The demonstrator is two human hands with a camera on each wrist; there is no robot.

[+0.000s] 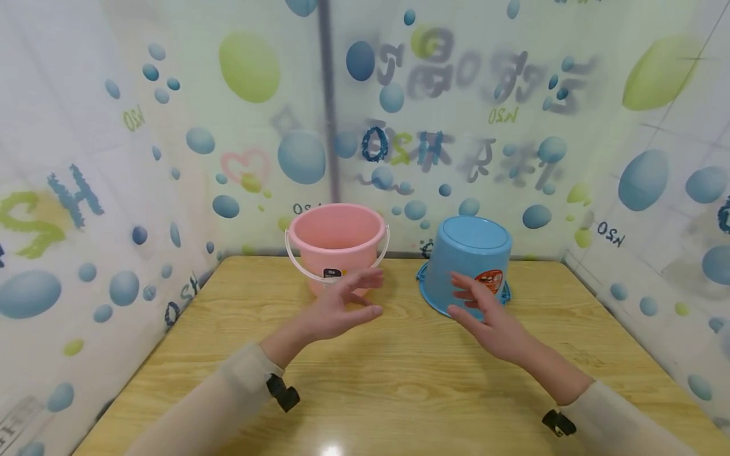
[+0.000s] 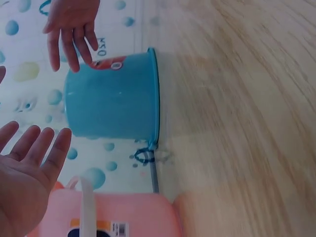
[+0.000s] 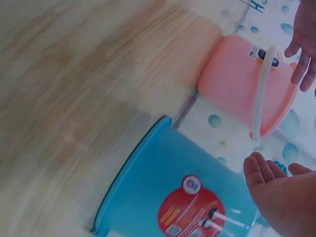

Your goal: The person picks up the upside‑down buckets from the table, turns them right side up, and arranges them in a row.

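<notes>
On the left of the wooden table stands a pink bucket (image 1: 338,259), upright, its white handle (image 1: 302,269) hanging down across the front. To its right a blue bucket (image 1: 464,266) rests upside down, rim on the table, with a red label (image 3: 191,207) on its side. My left hand (image 1: 336,310) hovers in front of the pink bucket, fingers loosely extended and thumb apart, holding nothing. In front of the blue bucket my right hand (image 1: 496,323) is held in the air, fingers spread and also holding nothing. Both palms face inward.
The wooden table (image 1: 388,386) spreads out in front of both buckets. Behind it and along both sides hang pale curtains (image 1: 485,177) printed with blue and green dots and lettering. A dark strap (image 1: 282,392) sits at the left wrist, another (image 1: 559,422) at the right.
</notes>
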